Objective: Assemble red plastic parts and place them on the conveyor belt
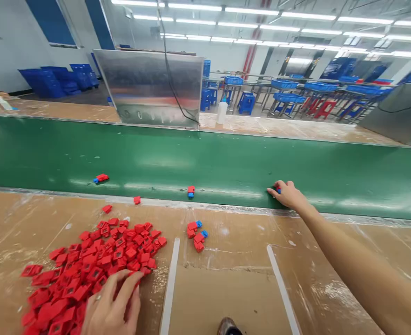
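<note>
At the right edge of the pile, my left hand (112,304) has its fingers curled together at a small red plastic piece (132,273); the fingertips partly cover it. The heap of red plastic pieces (93,260), many with square openings, spreads around that hand. Over the green belt, my right hand (287,193) is stretched out with its fingers closed on a small red-and-blue plastic piece (278,190), mostly hidden. Two more joined red-and-blue pieces (195,232) lie together on the brown tabletop between my hands.
On the green conveyor belt (233,158) lie a red-and-blue piece (191,191) and another one (101,178) farther left. A metal panel (152,88) and a white bottle (222,111) stand beyond it. White strips (172,284) mark the tabletop.
</note>
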Demonstrator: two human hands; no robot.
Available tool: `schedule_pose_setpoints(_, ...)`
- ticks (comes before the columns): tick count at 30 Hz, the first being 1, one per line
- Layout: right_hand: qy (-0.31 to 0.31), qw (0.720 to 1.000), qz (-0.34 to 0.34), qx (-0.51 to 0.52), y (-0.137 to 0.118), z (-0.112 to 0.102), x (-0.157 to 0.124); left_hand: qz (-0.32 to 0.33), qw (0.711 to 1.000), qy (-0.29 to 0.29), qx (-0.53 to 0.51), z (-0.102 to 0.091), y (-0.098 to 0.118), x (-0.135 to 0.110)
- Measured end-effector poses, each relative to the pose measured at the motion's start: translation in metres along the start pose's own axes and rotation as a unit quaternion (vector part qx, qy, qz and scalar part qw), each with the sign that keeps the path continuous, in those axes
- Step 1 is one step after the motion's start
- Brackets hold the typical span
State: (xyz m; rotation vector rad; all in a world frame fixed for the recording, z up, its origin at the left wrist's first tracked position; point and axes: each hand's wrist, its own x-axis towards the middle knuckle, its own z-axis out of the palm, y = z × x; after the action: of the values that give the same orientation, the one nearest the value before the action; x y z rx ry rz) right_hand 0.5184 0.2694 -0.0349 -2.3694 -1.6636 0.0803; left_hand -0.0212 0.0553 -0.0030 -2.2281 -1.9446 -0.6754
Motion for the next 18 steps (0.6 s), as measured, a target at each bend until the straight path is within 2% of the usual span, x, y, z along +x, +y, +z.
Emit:
schedule_pose_setpoints(3, 0.005, 1.000, -0.027, 0.012, 0.008, -0.006, -0.010, -0.050, 0.988, -0.052, -0.133, -0.004, 0.007, -0.011)
schedule_pose_setpoints(6, 0.016, 0.996, -0.076, 0.042, 0.010, -0.013, -0.043, -0.090, 0.952, -0.138, -0.260, -0.009, 0.021, -0.023)
schedule_pose_setpoints(8, 0.016, 0.992, -0.107, 0.067, 0.007, -0.017, -0.080, -0.098, 0.928, -0.176, -0.314, -0.010, 0.033, -0.030)
schedule_pose_setpoints(10, 0.003, 0.986, -0.139, 0.091, 0.002, -0.020, -0.127, -0.084, 0.918, -0.193, -0.336, -0.011, 0.044, -0.036)
schedule_pose_setpoints(14, -0.004, 0.968, -0.189, 0.163, -0.002, -0.030, -0.229, -0.028, 0.923, -0.199, -0.328, -0.008, 0.062, -0.048)
schedule_pose_setpoints(18, 0.005, 0.956, -0.183, 0.230, -0.002, -0.042, -0.308, -0.020, 0.935, -0.180, -0.306, -0.001, 0.073, -0.058)
